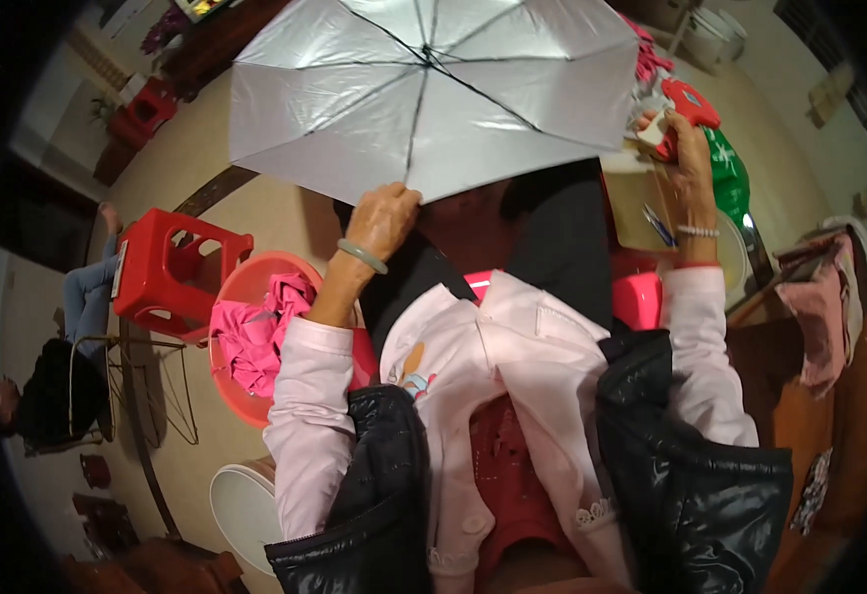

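Note:
An opened umbrella (354,109) with silver panels and dark ribs spreads out in front of me above my knees. My left hand (386,226) is closed on the umbrella's near edge, at the end of a rib. Beyond the umbrella's right edge, my right hand (688,158) curls round a small white-and-red object (657,137), whose kind I cannot make out. Just past that hand lies a bright red item (691,102), with a green bag (728,178) beside it. Below the hand is a tan board or box top (629,203) with a slim pen-like thing (661,226) on it.
To my left stand a red plastic stool (161,262) and an orange-red basin (231,386) holding pink cloth (255,342). A white bucket (240,510) sits nearer. Another person's jeans-clad leg (92,297) shows at far left. Pink cloth (812,307) hangs at right.

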`<state>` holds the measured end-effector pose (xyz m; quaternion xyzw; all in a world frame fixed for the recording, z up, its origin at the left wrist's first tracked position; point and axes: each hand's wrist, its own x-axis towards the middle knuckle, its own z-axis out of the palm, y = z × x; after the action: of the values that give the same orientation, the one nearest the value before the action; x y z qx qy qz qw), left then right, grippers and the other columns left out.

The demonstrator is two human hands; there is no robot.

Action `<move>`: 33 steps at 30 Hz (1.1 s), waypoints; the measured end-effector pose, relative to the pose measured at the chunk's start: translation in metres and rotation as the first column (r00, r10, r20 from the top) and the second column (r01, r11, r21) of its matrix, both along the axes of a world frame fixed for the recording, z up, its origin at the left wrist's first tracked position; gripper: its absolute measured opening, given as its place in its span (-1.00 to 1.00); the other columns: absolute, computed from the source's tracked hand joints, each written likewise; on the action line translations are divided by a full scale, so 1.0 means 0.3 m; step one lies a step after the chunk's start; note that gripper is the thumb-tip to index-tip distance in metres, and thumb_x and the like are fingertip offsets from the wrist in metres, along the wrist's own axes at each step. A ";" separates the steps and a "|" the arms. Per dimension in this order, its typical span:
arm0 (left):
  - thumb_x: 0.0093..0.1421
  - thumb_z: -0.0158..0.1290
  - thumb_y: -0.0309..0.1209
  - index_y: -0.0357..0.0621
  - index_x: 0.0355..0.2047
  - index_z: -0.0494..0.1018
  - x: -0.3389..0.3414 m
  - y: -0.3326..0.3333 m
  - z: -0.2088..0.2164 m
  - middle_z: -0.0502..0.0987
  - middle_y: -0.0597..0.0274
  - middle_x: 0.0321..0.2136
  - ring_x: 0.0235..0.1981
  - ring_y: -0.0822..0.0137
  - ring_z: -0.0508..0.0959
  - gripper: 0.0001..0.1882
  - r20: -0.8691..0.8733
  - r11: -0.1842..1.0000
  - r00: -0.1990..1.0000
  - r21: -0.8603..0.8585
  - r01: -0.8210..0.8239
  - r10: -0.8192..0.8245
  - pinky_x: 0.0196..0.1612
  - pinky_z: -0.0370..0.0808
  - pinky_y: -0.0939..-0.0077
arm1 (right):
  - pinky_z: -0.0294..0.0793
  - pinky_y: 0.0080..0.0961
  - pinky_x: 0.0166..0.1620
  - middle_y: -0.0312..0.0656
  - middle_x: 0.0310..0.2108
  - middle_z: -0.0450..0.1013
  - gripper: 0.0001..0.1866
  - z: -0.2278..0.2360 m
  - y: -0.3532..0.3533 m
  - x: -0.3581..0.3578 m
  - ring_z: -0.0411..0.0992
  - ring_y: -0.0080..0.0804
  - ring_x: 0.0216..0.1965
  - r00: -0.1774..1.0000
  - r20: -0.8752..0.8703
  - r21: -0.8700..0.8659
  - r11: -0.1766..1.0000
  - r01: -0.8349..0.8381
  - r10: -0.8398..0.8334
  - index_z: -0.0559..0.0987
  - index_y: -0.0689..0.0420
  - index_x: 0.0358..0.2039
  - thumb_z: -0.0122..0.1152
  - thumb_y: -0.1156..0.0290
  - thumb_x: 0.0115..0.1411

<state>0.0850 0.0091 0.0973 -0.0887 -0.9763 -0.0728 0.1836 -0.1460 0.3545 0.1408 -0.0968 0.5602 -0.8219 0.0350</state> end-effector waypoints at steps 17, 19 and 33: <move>-0.03 0.02 -0.52 -0.14 -0.40 0.41 -0.023 0.149 0.047 0.41 0.12 -0.57 -0.55 0.12 0.44 -0.86 -0.236 0.990 0.965 0.051 0.130 -0.114 -0.52 0.38 0.32 | 0.34 -0.14 -0.30 0.15 -0.36 0.41 -0.57 -0.571 0.224 -0.162 0.39 0.11 -0.34 0.965 -0.261 0.957 0.135 0.255 0.028 0.40 0.19 -0.32 0.00 0.08 -0.07; -0.05 0.03 -0.50 -0.14 -0.42 0.40 0.006 0.161 0.064 0.40 0.14 -0.60 -0.57 0.14 0.43 -0.87 -0.231 0.987 0.965 0.068 0.144 -0.125 -0.53 0.38 0.34 | 0.35 -0.08 -0.27 0.22 -0.42 0.39 -0.52 -0.649 0.203 -0.188 0.38 0.17 -0.32 0.942 -0.334 0.939 0.099 0.331 0.017 0.34 0.25 -0.27 0.03 0.10 -0.06; -0.06 0.03 -0.31 -0.13 -0.61 0.35 0.029 0.324 0.126 0.33 0.18 -0.66 -0.61 0.17 0.41 -0.83 -0.309 0.908 0.909 0.223 0.355 -0.279 -0.54 0.36 0.36 | 0.35 -0.27 -0.29 0.03 -0.33 0.42 -0.60 -0.568 -0.546 -0.344 0.37 -0.06 -0.38 0.804 -0.380 0.866 0.482 0.135 0.457 0.42 0.28 -0.31 0.11 0.19 -0.02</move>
<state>0.0937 0.1064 0.1351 -0.2302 -0.8945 -0.2237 0.3112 -0.2491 0.1908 -0.0296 -0.3606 0.8635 -0.3524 -0.0078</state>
